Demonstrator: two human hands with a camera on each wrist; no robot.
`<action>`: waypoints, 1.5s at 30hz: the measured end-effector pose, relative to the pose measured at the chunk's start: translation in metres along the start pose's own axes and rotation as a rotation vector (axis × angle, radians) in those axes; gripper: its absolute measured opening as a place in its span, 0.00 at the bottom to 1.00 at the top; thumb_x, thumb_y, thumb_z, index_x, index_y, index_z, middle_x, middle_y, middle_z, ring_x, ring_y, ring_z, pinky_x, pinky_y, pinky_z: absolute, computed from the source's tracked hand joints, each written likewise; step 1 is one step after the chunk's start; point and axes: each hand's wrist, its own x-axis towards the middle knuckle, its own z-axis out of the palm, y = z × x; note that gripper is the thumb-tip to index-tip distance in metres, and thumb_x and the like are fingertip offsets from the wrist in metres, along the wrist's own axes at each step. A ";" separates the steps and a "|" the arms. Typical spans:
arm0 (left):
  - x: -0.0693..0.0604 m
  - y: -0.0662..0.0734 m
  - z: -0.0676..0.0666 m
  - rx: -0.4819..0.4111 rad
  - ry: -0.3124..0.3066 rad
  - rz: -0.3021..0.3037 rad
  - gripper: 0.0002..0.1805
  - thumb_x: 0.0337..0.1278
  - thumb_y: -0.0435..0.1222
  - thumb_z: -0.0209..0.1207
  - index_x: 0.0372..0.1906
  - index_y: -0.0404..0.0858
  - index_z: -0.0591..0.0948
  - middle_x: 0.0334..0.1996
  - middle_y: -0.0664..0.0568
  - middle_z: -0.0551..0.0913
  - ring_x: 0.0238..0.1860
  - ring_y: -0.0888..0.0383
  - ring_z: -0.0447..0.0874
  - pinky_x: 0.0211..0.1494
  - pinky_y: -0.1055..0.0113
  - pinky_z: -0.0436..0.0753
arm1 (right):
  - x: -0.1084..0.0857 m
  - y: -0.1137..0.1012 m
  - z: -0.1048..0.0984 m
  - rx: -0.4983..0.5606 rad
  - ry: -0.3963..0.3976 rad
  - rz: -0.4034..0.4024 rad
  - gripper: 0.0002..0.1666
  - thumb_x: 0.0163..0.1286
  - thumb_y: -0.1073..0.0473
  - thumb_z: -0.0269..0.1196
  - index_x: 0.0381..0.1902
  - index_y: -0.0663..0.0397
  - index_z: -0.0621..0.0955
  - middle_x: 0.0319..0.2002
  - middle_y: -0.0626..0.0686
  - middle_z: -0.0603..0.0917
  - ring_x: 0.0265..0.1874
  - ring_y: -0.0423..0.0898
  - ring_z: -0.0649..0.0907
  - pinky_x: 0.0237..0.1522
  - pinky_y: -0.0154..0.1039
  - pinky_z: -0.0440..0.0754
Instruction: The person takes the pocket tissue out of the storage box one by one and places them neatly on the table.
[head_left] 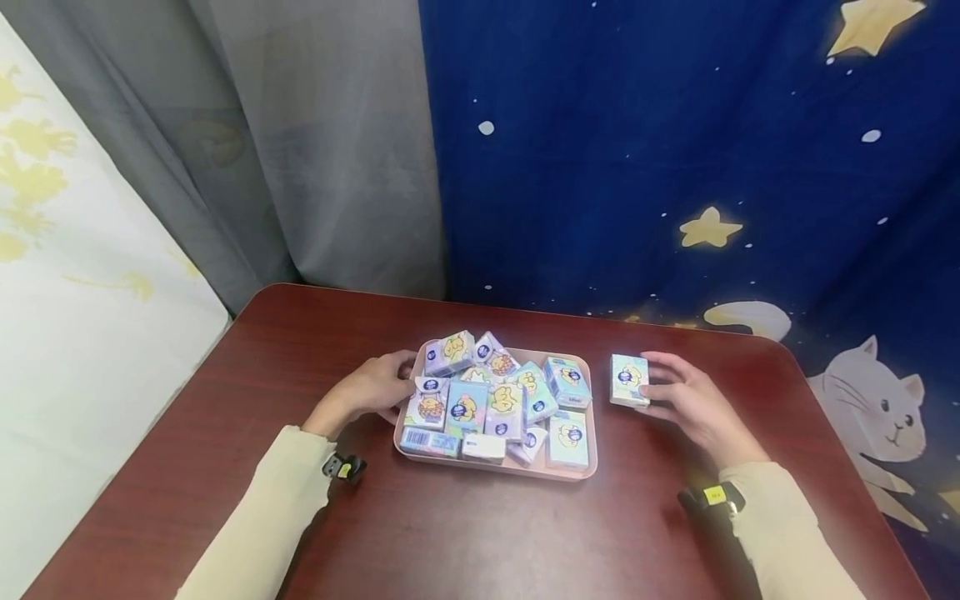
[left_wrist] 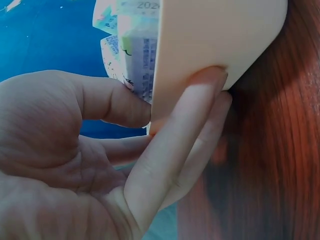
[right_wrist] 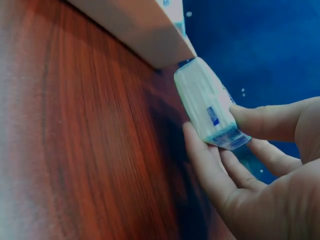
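A pink tray holds a heap of small tissue packs in blue, purple and white wrappers. My left hand grips the tray's left end; in the left wrist view the thumb of that hand is at the rim and its fingers lie along the outer wall. To the right of the tray, my right hand pinches one tissue pack between thumb and fingers. In the right wrist view this pack is seen from its side, between the fingertips of the hand.
The dark red table reaches back to a grey curtain and a blue curtain with stars and a cat. A white cloth with yellow prints hangs at the left.
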 end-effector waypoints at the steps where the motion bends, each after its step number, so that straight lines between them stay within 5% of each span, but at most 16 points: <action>1: 0.000 -0.001 0.000 -0.001 0.001 -0.001 0.35 0.75 0.30 0.58 0.82 0.28 0.65 0.52 0.34 0.83 0.37 0.49 0.91 0.35 0.55 0.94 | 0.003 0.000 0.001 -0.013 0.003 0.005 0.43 0.78 0.72 0.63 0.86 0.61 0.61 0.72 0.67 0.71 0.51 0.48 0.86 0.53 0.43 0.92; 14: 0.002 -0.005 0.003 -0.020 0.027 -0.006 0.34 0.76 0.31 0.59 0.82 0.30 0.67 0.53 0.35 0.83 0.37 0.49 0.90 0.35 0.56 0.94 | 0.027 -0.007 0.012 -0.101 0.090 0.057 0.42 0.76 0.73 0.63 0.85 0.62 0.64 0.73 0.72 0.71 0.45 0.46 0.87 0.48 0.40 0.93; 30: 0.001 -0.004 0.004 0.002 0.045 0.004 0.33 0.75 0.31 0.59 0.81 0.30 0.68 0.49 0.36 0.84 0.35 0.50 0.90 0.34 0.56 0.94 | 0.028 -0.015 0.022 -0.378 0.183 0.034 0.39 0.71 0.69 0.66 0.79 0.67 0.70 0.65 0.75 0.78 0.42 0.52 0.85 0.33 0.37 0.92; 40: 0.002 -0.002 0.004 0.013 0.044 0.003 0.34 0.76 0.33 0.59 0.82 0.30 0.67 0.50 0.36 0.85 0.36 0.50 0.90 0.35 0.56 0.94 | 0.029 -0.016 0.018 -0.442 0.165 0.026 0.40 0.73 0.67 0.65 0.80 0.69 0.69 0.67 0.76 0.77 0.50 0.60 0.84 0.37 0.37 0.92; 45: 0.001 -0.005 0.004 -0.001 0.039 -0.018 0.35 0.76 0.33 0.59 0.83 0.31 0.66 0.50 0.36 0.84 0.37 0.49 0.90 0.35 0.57 0.94 | 0.025 -0.017 0.021 -0.560 0.211 -0.005 0.38 0.73 0.64 0.65 0.78 0.70 0.70 0.68 0.76 0.77 0.59 0.69 0.82 0.55 0.53 0.91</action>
